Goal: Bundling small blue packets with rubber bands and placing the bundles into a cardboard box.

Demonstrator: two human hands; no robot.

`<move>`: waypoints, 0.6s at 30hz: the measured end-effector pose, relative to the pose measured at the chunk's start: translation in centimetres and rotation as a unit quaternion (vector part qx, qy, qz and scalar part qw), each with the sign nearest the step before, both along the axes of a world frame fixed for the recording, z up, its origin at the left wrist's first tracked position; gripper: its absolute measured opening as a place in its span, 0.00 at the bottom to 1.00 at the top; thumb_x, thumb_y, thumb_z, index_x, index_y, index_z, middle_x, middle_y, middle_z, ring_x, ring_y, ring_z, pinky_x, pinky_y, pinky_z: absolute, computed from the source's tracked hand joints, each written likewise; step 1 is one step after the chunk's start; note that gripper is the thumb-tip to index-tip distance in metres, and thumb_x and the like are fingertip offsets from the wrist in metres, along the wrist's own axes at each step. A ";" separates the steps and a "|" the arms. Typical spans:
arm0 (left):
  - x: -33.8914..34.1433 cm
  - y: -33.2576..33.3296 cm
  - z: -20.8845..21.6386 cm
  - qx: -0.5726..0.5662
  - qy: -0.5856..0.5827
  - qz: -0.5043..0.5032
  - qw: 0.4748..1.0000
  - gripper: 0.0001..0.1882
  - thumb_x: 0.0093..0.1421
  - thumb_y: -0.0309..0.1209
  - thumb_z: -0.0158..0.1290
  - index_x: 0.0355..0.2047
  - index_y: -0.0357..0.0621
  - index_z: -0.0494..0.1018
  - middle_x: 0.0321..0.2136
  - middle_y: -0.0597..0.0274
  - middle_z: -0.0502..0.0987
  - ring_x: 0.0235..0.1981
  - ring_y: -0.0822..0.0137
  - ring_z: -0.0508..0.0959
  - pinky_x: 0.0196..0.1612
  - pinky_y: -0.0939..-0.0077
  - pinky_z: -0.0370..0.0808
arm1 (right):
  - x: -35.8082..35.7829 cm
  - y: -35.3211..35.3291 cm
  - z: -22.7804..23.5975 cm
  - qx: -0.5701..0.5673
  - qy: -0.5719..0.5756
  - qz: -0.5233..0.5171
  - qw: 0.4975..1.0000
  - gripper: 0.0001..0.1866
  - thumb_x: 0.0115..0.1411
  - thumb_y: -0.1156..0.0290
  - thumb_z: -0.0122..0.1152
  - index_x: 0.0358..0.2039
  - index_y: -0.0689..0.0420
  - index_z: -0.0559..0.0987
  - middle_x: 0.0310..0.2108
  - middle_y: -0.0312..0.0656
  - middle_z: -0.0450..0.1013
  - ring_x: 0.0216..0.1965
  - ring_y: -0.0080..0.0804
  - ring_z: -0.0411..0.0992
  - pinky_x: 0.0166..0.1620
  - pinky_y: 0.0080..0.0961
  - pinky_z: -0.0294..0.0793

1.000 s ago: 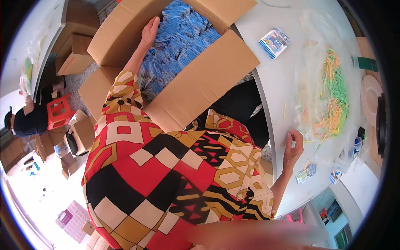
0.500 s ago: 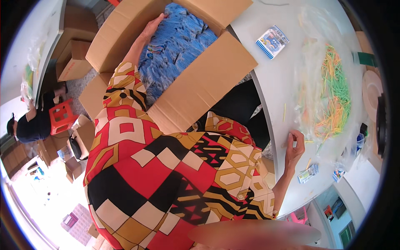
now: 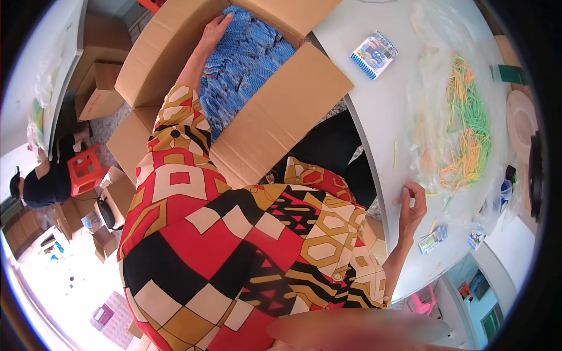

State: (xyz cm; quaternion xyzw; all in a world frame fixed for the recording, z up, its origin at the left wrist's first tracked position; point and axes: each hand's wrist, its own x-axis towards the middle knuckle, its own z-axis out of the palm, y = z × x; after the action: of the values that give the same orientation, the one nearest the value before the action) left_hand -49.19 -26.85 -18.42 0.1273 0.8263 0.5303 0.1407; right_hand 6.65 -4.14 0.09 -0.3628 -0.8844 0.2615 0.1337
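Observation:
A large open cardboard box [image 3: 281, 111] stands ahead of me, filled with rows of blue packets [image 3: 249, 64] packed close together. My left hand [image 3: 215, 34] reaches into its far left side, fingers stretched out against the packets' edge by the box wall. It does not appear to grip any of them. On the white table [image 3: 380, 123] to the right rests my right hand [image 3: 413, 202], its fingers loosely bent and apart, with nothing visible in them. A blue and white packet [image 3: 374, 55] lies on the table beyond it.
Farther right, a clear plastic bag [image 3: 430, 117] holds many thin green, orange and yellow sticks [image 3: 468, 123]. Small packets [image 3: 433, 239] lie near my right wrist. At left are a red stool [image 3: 86, 168], cardboard boxes [image 3: 100, 96] and another person [image 3: 47, 184].
The whole view has shifted slightly. My left hand has moved a little inward from the box's left wall, along the packets. My right hand stays in place on the table.

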 end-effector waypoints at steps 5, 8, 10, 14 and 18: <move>-1.1 -0.8 -1.0 -0.015 0.021 -0.059 0.998 0.38 0.54 0.55 0.52 0.55 0.36 0.65 0.54 0.50 0.67 0.57 0.60 0.65 0.59 0.70 0.59 | -0.3 -0.1 -0.1 0.026 0.002 0.008 1.000 0.06 0.55 0.83 0.53 0.34 0.63 0.74 0.33 0.40 0.71 0.30 0.26 0.66 0.36 0.20 0.67; -1.1 -0.5 -1.9 -0.022 0.023 -0.071 0.997 0.37 0.55 0.53 0.53 0.55 0.36 0.65 0.53 0.51 0.68 0.56 0.61 0.66 0.58 0.71 0.60 | -0.1 0.0 -0.3 0.013 0.001 -0.007 1.000 0.06 0.55 0.83 0.53 0.34 0.63 0.74 0.33 0.40 0.71 0.29 0.26 0.66 0.36 0.20 0.67; -1.0 0.4 -2.1 0.006 0.010 -0.086 0.996 0.37 0.53 0.54 0.54 0.53 0.36 0.67 0.51 0.50 0.70 0.54 0.60 0.68 0.57 0.71 0.62 | 0.4 0.1 -0.1 0.008 0.003 -0.016 1.000 0.06 0.55 0.83 0.53 0.34 0.62 0.75 0.34 0.40 0.71 0.30 0.26 0.66 0.36 0.19 0.67; -2.2 3.0 -2.7 -0.040 0.089 -0.116 0.988 0.33 0.54 0.51 0.54 0.52 0.39 0.68 0.47 0.51 0.74 0.50 0.59 0.72 0.53 0.70 0.66 | 3.4 1.0 0.0 -0.005 0.015 -0.060 0.998 0.07 0.56 0.82 0.53 0.36 0.62 0.74 0.36 0.39 0.72 0.34 0.26 0.68 0.39 0.20 0.68; 2.2 11.2 -0.5 -0.194 0.182 -0.187 0.946 0.27 0.56 0.51 0.51 0.50 0.46 0.71 0.42 0.51 0.77 0.45 0.54 0.76 0.48 0.64 0.71 | 9.9 4.0 0.1 0.077 0.075 -0.172 0.979 0.09 0.55 0.81 0.55 0.38 0.63 0.75 0.38 0.42 0.72 0.38 0.27 0.70 0.42 0.22 0.71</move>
State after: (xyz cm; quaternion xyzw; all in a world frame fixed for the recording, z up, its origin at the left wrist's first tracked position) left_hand -46.96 -15.64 -18.90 0.3444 0.8859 0.2919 0.1065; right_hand 16.55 -0.10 0.16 -0.4778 -0.8136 0.1919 0.2701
